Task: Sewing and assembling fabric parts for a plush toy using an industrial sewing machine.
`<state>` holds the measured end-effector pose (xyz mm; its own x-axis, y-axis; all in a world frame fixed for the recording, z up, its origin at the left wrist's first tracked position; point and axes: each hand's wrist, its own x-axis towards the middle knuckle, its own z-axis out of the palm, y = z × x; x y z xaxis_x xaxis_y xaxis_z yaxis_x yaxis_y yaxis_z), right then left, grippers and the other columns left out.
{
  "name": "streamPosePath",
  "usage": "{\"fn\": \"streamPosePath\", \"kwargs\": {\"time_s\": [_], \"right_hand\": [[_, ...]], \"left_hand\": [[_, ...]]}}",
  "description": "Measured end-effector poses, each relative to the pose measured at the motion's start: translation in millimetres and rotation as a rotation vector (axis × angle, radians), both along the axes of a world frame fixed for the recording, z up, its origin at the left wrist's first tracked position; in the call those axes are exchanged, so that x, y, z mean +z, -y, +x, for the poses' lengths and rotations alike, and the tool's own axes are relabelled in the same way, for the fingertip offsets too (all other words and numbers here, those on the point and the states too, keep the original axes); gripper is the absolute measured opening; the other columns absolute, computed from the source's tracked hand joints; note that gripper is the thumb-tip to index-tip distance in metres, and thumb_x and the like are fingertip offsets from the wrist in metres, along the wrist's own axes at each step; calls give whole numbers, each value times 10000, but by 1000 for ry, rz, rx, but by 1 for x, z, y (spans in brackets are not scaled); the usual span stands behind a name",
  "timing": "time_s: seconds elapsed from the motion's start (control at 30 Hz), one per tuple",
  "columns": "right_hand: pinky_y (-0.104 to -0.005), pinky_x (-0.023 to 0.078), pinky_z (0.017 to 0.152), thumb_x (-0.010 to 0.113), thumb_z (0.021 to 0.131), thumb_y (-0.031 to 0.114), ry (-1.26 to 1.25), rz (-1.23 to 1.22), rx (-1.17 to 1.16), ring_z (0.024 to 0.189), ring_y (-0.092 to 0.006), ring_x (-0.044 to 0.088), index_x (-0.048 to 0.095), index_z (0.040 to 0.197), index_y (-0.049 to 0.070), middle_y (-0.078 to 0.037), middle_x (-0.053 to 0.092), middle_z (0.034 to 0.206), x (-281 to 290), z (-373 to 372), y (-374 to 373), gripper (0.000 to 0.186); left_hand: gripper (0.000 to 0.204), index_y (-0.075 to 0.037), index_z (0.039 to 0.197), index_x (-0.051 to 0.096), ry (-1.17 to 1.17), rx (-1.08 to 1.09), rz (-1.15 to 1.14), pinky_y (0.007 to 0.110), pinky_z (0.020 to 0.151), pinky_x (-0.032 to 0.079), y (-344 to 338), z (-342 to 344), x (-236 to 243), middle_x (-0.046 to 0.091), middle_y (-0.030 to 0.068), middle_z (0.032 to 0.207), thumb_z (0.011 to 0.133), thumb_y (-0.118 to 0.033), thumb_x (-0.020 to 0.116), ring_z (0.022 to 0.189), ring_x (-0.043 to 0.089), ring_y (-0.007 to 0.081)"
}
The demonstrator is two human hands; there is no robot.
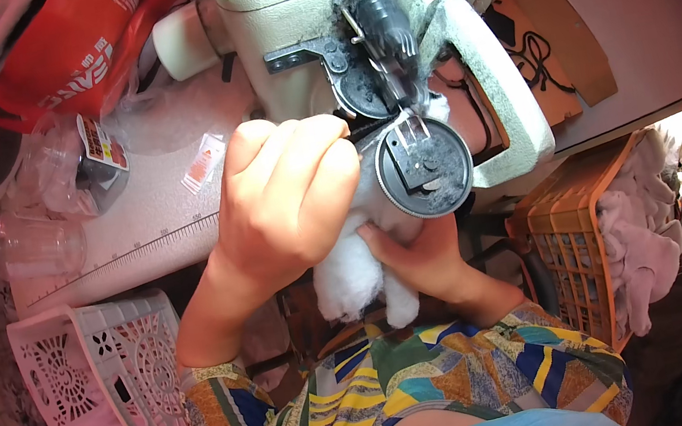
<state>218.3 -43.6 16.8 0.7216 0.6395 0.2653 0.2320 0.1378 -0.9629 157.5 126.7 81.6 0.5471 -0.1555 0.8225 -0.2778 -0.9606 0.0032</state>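
Observation:
A white fluffy plush piece [347, 279] hangs below the round dark feed disc [448, 176] of a pale green sewing machine [288, 21]. Its upper part runs up to the disc's left side. My right hand [424, 258] grips the plush from the right, thumb on its front and the other fingers hidden behind. Left of the disc, my left hand [288, 186] is closed with knuckles up, its fingertips turned out of sight near the plush's upper edge. What they pinch cannot be seen. Dark lint coats the disc and the needle area [389, 36].
The machine stands on a white table [131, 237] with a ruler strip. To the left are a red bag [68, 64], a clear jar [34, 248] and a paper label [204, 163]. A white crate [138, 370] stands lower left, an orange basket [564, 240] of pale cloth right.

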Motion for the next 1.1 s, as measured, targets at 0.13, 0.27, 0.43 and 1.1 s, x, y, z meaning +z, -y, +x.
{"fn": "streamPosePath", "kwargs": {"time_s": [0.13,0.27,0.43,1.1], "right_hand": [[-342,422,963,713,751,39,-124,28,120,1094,-193,555,491,1255,-14,-112,580,1174,-6,4,5,553],[-345,413,980,702,765,32,-310,89,184,1115,-179,534,459,1284,-19,-104,565,1191,-3,1,4,575],[-344,410,980,707,790,64,-396,20,304,1127,-167,517,485,1261,-14,-100,561,1196,4,2,8,526],[-335,416,969,736,742,49,-2,-200,70,1136,-201,529,415,1314,-28,-130,537,1224,18,19,20,661]], "left_hand": [[170,-38,799,578,-220,-160,-228,339,682,389,0,-9,23,595,91,811,689,-126,673,701,579,231],[210,-30,783,580,-340,-256,-368,353,644,386,-8,-13,24,568,108,789,674,-176,683,674,535,279],[86,-22,783,548,-384,-114,-408,369,627,383,-15,-20,17,567,113,784,765,-68,619,667,529,292],[146,-41,837,509,-24,15,-94,342,588,367,4,0,6,588,88,810,772,-85,633,643,550,226]]}}
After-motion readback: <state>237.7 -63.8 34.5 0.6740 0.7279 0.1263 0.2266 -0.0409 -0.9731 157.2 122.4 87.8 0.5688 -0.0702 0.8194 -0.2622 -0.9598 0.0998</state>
